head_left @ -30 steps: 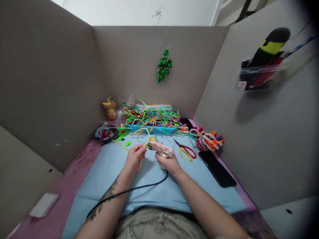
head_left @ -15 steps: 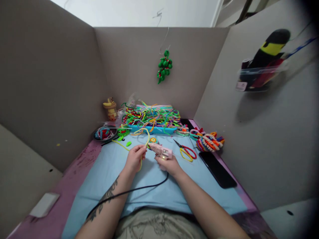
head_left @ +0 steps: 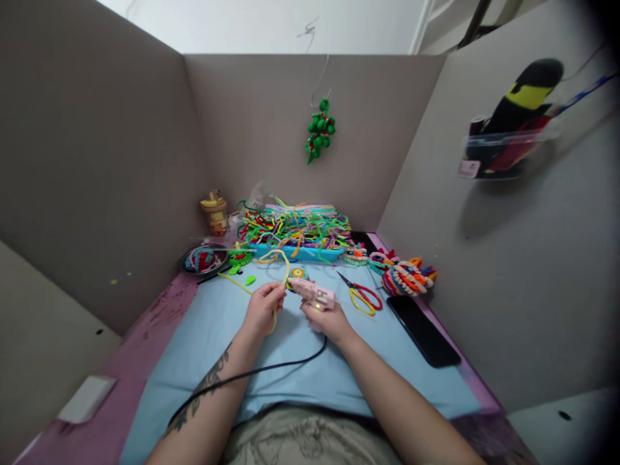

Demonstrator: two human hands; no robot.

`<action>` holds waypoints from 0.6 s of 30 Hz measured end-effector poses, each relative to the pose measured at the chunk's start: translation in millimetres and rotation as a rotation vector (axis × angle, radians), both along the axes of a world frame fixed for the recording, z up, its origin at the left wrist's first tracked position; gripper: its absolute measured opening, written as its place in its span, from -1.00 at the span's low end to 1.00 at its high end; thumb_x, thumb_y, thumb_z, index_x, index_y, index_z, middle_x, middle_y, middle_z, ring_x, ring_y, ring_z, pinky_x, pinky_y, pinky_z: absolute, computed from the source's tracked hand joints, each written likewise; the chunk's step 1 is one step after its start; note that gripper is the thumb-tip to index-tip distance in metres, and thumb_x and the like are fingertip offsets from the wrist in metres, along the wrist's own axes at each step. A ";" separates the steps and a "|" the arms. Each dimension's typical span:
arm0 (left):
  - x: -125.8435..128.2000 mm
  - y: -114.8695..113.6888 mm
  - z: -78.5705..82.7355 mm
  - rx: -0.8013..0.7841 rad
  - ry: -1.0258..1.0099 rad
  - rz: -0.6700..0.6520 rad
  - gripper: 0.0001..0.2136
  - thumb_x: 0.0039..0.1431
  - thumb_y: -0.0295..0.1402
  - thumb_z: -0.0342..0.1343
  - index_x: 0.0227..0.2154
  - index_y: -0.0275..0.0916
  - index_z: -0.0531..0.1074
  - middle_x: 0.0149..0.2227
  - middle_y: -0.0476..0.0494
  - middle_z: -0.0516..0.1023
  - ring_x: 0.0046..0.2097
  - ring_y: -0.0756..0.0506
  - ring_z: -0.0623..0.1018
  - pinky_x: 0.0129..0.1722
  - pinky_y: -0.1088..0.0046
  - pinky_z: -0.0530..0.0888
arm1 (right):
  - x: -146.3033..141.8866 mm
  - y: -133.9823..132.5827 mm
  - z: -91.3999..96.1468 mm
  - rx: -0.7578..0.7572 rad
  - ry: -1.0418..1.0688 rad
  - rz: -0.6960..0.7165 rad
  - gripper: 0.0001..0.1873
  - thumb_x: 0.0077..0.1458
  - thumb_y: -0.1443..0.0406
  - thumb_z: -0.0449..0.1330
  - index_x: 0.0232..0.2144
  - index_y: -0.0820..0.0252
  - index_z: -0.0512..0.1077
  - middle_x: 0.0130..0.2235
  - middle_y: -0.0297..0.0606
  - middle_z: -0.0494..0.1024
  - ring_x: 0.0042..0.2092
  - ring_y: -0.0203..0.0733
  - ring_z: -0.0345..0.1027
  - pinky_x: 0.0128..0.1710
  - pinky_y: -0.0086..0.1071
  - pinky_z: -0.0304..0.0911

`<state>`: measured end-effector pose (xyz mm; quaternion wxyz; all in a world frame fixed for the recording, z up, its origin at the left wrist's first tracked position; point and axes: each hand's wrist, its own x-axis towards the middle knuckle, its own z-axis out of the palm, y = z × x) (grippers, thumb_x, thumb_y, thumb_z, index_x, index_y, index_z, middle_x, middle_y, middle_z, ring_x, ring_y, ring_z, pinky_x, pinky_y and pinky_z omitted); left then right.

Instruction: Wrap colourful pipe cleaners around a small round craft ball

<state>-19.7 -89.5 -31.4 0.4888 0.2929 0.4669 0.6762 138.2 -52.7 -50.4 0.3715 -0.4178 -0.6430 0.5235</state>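
Observation:
My left hand (head_left: 265, 306) pinches a yellow pipe cleaner (head_left: 289, 263), which loops up above the fingers and hangs down below them. My right hand (head_left: 325, 316) is wrapped round the handle of a pink glue gun (head_left: 314, 292). The gun's nozzle points left, close to the yellow strand at my left fingertips; whether it touches I cannot tell. Behind the gun lies a small round piece with a yellow and orange centre (head_left: 298, 274), partly hidden. The gun's black cord (head_left: 271, 367) runs down across my left forearm.
Red-and-yellow-handled scissors (head_left: 361, 296) and a black phone (head_left: 423, 330) lie to the right. A blue tray (head_left: 305, 252) heaped with coloured pipe cleaners stands at the back. Striped fuzzy pieces (head_left: 407, 278) are at right, a dark bowl (head_left: 223, 259) at left. Grey partitions enclose three sides.

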 end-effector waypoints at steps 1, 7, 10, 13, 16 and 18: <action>0.1 -0.1 -0.2 0.001 0.001 -0.003 -0.72 -0.26 -0.23 0.32 -0.51 -0.33 0.46 -0.63 0.04 0.36 -0.62 0.11 0.27 -0.63 0.59 0.14 | -0.1 0.0 0.8 0.004 0.003 -0.002 -0.63 -0.11 0.21 0.20 -0.20 0.19 0.50 -0.53 -0.35 0.47 -0.53 -0.30 0.27 -0.55 -0.46 0.23; 0.3 -0.3 -1.4 -0.010 0.006 -0.007 -0.74 -0.25 -0.24 0.31 -0.51 -0.32 0.47 -0.63 0.03 0.37 -0.62 0.11 0.27 -0.64 0.59 0.14 | 0.1 -2.2 4.9 0.002 0.025 0.035 -0.60 -0.10 0.21 0.18 -0.15 0.18 0.48 -0.51 -0.36 0.49 -0.56 -0.33 0.25 -0.58 -0.48 0.21; -0.1 0.1 -2.1 -0.005 0.009 -0.011 -0.73 -0.25 -0.23 0.31 -0.51 -0.33 0.47 -0.63 0.03 0.37 -0.61 0.11 0.27 -0.63 0.59 0.14 | 0.1 -3.2 6.8 0.020 0.013 0.032 -0.62 -0.11 0.23 0.19 -0.17 0.19 0.49 -0.47 -0.33 0.52 -0.54 -0.33 0.26 -0.56 -0.48 0.21; -0.6 0.6 -2.6 -0.004 0.009 -0.018 -0.73 -0.24 -0.23 0.31 -0.50 -0.33 0.47 -0.64 0.04 0.36 -0.62 0.11 0.27 -0.63 0.59 0.15 | -0.3 -2.3 7.2 0.047 0.014 0.031 -0.60 -0.11 0.24 0.18 -0.15 0.18 0.49 -0.43 -0.32 0.53 -0.51 -0.32 0.27 -0.56 -0.49 0.21; -0.3 0.6 -2.9 -0.010 0.000 -0.015 -0.72 -0.26 -0.23 0.32 -0.49 -0.32 0.47 -0.64 0.05 0.36 -0.62 0.12 0.26 -0.64 0.59 0.14 | -0.9 -0.3 4.0 0.020 0.016 0.015 -0.59 -0.11 0.22 0.19 -0.14 0.17 0.49 -0.47 -0.33 0.51 -0.54 -0.32 0.26 -0.59 -0.49 0.20; 0.1 0.3 -2.9 -0.013 -0.005 -0.012 -0.71 -0.27 -0.23 0.33 -0.49 -0.32 0.46 -0.64 0.05 0.37 -0.62 0.12 0.26 -0.64 0.59 0.14 | -1.2 0.6 0.7 0.000 0.018 0.003 -0.61 -0.10 0.22 0.19 -0.16 0.17 0.49 -0.50 -0.34 0.49 -0.55 -0.33 0.25 -0.60 -0.49 0.20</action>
